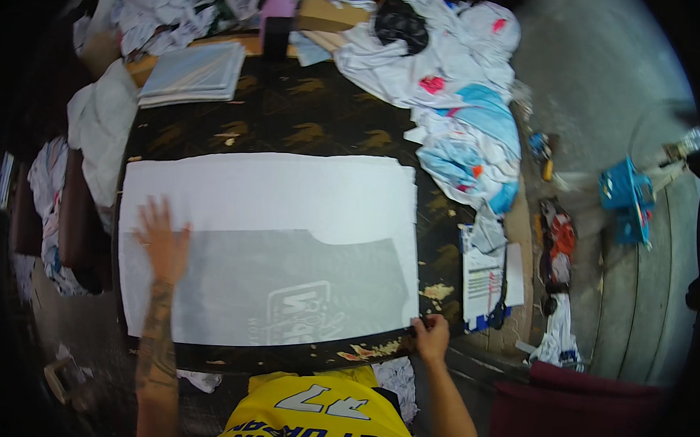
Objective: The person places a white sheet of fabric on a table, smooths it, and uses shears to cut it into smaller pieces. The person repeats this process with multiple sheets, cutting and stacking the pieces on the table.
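A large white sheet lies on the dark, worn tabletop, its lower part showing a grey shape with a pale printed design. My left hand, fingers spread and somewhat blurred, is over the left side of the sheet at the grey shape's top edge. Near the front right corner, my right hand pinches the sheet's edge between thumb and fingers. A clipboard with papers lies just right of the sheet.
A stack of flat sheets sits at the back left. Heaped fabric covers the back and right edge. A dark chair with cloth stands left. A blue plastic item is on the right, and a maroon chair stands lower right.
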Motion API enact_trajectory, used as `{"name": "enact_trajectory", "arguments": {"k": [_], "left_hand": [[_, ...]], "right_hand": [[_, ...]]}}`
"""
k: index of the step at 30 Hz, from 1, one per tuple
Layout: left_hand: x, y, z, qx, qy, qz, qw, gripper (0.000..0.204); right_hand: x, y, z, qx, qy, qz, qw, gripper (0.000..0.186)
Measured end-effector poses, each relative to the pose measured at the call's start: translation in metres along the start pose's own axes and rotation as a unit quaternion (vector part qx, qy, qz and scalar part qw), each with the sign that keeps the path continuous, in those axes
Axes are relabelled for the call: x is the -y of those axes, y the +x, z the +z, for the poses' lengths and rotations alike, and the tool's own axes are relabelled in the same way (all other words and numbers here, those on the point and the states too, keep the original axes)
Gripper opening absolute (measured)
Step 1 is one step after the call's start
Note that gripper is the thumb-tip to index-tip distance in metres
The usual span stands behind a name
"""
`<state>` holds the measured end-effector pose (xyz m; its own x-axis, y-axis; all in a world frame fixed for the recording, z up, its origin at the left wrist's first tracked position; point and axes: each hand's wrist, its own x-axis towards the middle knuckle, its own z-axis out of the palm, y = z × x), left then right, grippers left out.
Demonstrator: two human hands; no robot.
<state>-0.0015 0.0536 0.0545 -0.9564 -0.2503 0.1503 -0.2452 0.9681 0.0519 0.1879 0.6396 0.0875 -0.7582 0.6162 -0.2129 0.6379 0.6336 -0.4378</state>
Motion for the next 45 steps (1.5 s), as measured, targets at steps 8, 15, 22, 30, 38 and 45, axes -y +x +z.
{"name": "enact_trajectory", "arguments": {"k": [8, 15, 22, 30, 38, 45], "left_hand": [[-0.317, -0.125, -0.014, 0.208, -0.298, 0.408, 0.838, 0.058], [-0.341, -0.102, -0.058, 0.104, -0.382, 0.222, 0.891, 0.039], [-0.199, -0.149, -0.073, -0.032, -0.233, 0.033, 0.972, 0.025], [-0.104, -0.323, -0.096, 0.026, -0.025, -0.156, 0.987, 0.029], [-0.125, -0.419, -0.138, 0.178, 0.033, -0.366, 0.913, 0.053], [-0.140, -0.179, -0.155, -0.092, -0.228, -0.178, 0.953, 0.028]], "right_hand": [[-0.015, 0.014, -0.011, 0.157, -0.022, -0.050, 0.986, 0.031], [-0.005, 0.085, -0.054, 0.076, 0.103, -0.108, 0.986, 0.038], [0.104, 0.315, -0.102, -0.056, 0.179, -0.278, 0.942, 0.025], [0.303, 0.473, -0.035, 0.011, 0.156, -0.369, 0.916, 0.029], [0.426, 0.555, 0.109, -0.008, 0.124, -0.197, 0.973, 0.035], [0.518, 0.442, -0.124, 0.155, 0.592, -0.348, 0.710, 0.023]]}}
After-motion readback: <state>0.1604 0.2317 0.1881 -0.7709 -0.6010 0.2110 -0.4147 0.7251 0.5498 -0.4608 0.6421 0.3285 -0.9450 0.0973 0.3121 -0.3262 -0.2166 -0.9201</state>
